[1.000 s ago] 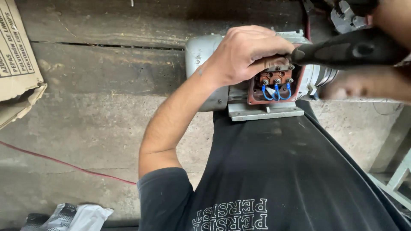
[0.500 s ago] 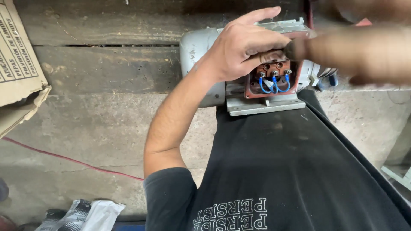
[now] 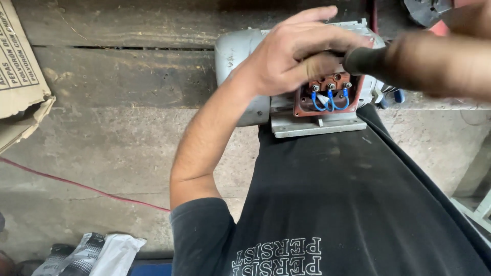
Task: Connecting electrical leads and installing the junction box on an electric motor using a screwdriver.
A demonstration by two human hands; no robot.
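**Left hand settles over the motor's terminal box, tool comes close**

The grey electric motor lies on its side at the edge of the concrete step, just above the person's black shirt. Its open terminal box, red-brown inside, shows three studs with small blue wire loops.

Compared with one second ago, the view sits closer and the motor is more to the middle of the picture. The left hand was resting on the top of the housing; now its fingers are spread and curved over the upper edge of the terminal box, and the thumb side partly covers the studs. It presses on the motor but does not close around anything. The black tool handle is now nearer to the box than before. The right hand is strongly blurred; it seems to be closed around this handle, but I cannot tell it for sure. I judge that the work at the studs is being lined up, with the left hand steadying the motor.

A brown cardboard box with dark printing stands at the left edge. A crumpled white and black plastic bag lies at the bottom left. A thin red cable runs across the floor.
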